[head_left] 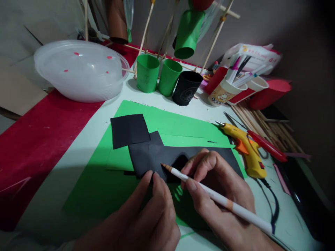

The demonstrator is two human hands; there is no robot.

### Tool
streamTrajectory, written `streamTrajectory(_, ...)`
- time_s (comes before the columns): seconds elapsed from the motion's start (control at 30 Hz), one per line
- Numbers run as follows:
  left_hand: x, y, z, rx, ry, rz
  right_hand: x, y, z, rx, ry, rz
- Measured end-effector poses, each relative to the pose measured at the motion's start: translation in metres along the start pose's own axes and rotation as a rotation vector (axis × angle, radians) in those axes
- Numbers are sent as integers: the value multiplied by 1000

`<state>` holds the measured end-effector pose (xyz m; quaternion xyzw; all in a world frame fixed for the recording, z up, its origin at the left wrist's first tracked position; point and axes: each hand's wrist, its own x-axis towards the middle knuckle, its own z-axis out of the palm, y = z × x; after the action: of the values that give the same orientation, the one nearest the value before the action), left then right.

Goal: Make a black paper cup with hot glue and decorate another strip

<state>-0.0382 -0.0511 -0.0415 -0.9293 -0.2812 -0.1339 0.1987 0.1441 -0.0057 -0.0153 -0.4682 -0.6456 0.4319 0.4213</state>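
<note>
My right hand (220,188) grips a slim white pen (209,192) with a brown pointed tip. Its tip is over a sheet of black paper (149,158), touching or nearly so. Thumb and forefinger of my left hand (151,212) are pinched together at the sheet's near edge, with black paper between them. A separate black paper square (129,129) overlaps the sheet's upper left corner. Beneath both lie green paper sheets (172,122). My right hand hides part of the black sheet, and a dark shadow falls beside it.
A yellow glue gun (246,150) lies at right with red-handled scissors (267,145). Behind the paper stand two green cups (148,75) and a black cup (187,89). A rabbit-print cup (222,94) holds pens. A translucent plastic bowl (81,73) sits at left; wooden sticks (247,118) lie at right.
</note>
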Motion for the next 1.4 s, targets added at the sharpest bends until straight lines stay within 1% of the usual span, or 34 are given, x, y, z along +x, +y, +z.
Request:
streamTrajectory(0.2, 2, -4, 1, 13, -12, 56, 1, -2, 1, -10, -10, -12)
streamTrajectory(0.47, 5, -7, 3, 56, -12, 125, -1, 5, 3, -15, -47, -40)
streamTrajectory(0.6, 6, -8, 1, 53, -2, 126, -2, 5, 3, -30, -69, -45)
streamTrajectory(0.87, 6, -9, 1, 57, -13, 120, -3, 6, 3, -56, -67, -53)
streamTrajectory(1.03, 2, -5, 3, 51, -14, 109, -5, 4, 6, -57, -60, -37)
streamTrajectory(1.2, -2, 1, 6, 17, -16, 61, -6, 3, 5, -75, -61, -39)
streamTrajectory(1.4, -2, 0, 6, 28, -1, 60, -6, 3, 6, -74, -46, -2)
